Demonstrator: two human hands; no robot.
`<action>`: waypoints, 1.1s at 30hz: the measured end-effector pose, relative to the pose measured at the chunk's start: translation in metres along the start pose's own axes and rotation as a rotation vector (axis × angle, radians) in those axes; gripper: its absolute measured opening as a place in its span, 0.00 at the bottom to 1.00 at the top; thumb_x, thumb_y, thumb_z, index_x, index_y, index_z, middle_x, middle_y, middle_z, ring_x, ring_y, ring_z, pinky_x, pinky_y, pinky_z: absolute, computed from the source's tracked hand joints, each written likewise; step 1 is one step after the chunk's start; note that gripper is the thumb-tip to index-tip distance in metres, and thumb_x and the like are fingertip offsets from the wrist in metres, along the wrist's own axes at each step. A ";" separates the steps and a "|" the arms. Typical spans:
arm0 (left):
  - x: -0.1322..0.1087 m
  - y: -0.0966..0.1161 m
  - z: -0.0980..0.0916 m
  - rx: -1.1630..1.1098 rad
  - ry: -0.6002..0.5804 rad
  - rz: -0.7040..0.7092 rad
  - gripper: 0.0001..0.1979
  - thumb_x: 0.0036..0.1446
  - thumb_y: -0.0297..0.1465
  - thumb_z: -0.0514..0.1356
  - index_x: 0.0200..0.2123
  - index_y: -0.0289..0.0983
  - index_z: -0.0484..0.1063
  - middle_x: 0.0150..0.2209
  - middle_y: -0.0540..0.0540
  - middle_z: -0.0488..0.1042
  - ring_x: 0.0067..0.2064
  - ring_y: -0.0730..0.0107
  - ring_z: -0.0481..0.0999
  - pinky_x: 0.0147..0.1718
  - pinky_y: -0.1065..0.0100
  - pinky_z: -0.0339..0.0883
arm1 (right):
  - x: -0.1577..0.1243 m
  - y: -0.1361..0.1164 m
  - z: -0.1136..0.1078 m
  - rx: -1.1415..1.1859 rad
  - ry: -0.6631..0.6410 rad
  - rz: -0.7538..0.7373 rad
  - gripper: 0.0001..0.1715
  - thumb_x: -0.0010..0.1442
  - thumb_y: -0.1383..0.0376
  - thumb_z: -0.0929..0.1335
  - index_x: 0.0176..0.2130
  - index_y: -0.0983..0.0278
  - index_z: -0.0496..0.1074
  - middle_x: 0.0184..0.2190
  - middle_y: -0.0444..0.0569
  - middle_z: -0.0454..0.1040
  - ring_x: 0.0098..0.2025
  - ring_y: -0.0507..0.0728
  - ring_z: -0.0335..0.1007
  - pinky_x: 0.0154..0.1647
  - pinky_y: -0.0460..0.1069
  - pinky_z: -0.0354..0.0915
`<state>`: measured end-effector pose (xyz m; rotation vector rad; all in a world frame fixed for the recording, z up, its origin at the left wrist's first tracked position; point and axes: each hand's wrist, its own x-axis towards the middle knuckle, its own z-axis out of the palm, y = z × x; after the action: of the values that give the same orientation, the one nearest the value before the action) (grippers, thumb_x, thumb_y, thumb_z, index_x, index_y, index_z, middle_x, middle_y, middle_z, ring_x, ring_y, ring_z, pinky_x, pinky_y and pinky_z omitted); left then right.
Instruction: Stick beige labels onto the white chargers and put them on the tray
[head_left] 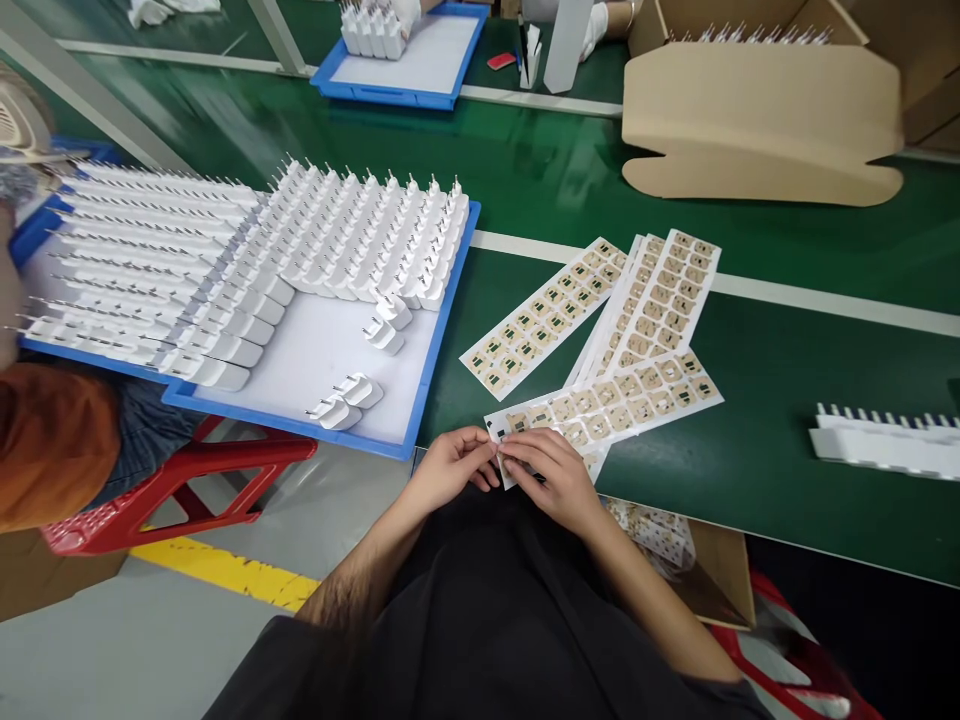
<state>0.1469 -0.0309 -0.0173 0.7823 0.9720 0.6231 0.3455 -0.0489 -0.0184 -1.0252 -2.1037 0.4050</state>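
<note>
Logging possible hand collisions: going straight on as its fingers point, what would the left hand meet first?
The left hand would probably meet the nearest label sheet, at its fingertips, then the right hand; depth is unclear.

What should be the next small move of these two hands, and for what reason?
Perhaps the right hand should carefully lift one tan piece at the left end of the front sheet, with the left hand steadying it. The fingers of both hands come together at that end, and rows of tan pieces lie on the sheet.
</note>
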 end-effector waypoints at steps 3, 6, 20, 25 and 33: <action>-0.001 0.003 0.000 -0.006 -0.011 -0.025 0.27 0.49 0.53 0.70 0.32 0.33 0.72 0.26 0.50 0.77 0.26 0.72 0.80 0.24 0.75 0.73 | 0.002 0.001 -0.001 -0.006 0.005 -0.026 0.16 0.67 0.69 0.70 0.53 0.57 0.76 0.44 0.50 0.83 0.45 0.57 0.79 0.48 0.55 0.75; -0.001 0.006 0.000 -0.009 -0.015 -0.042 0.27 0.48 0.53 0.70 0.31 0.33 0.72 0.25 0.50 0.76 0.26 0.72 0.80 0.23 0.75 0.72 | 0.003 0.003 -0.002 -0.030 -0.003 -0.082 0.14 0.66 0.70 0.70 0.51 0.59 0.76 0.43 0.51 0.83 0.43 0.57 0.79 0.45 0.55 0.76; 0.011 0.020 0.000 0.601 0.221 0.219 0.13 0.66 0.38 0.55 0.32 0.38 0.70 0.22 0.52 0.74 0.23 0.73 0.75 0.27 0.72 0.67 | 0.001 0.014 -0.029 0.124 0.069 0.137 0.07 0.66 0.71 0.69 0.42 0.58 0.73 0.42 0.51 0.80 0.45 0.58 0.79 0.46 0.54 0.75; 0.014 0.031 0.001 1.047 0.407 0.294 0.10 0.67 0.32 0.57 0.46 0.36 0.75 0.28 0.48 0.79 0.29 0.65 0.79 0.31 0.67 0.67 | -0.009 0.031 -0.033 0.273 0.089 0.304 0.05 0.66 0.68 0.69 0.40 0.58 0.73 0.38 0.48 0.79 0.43 0.57 0.78 0.45 0.52 0.73; -0.041 0.067 -0.074 1.513 0.875 0.574 0.23 0.63 0.38 0.64 0.59 0.37 0.71 0.58 0.33 0.74 0.60 0.40 0.70 0.55 0.48 0.67 | -0.013 0.039 -0.027 0.308 0.067 0.334 0.05 0.66 0.68 0.70 0.40 0.56 0.74 0.38 0.47 0.77 0.43 0.57 0.76 0.45 0.51 0.71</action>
<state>0.0549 -0.0012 0.0314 2.2863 2.0882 0.6568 0.3920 -0.0350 -0.0283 -1.1846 -1.7416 0.8198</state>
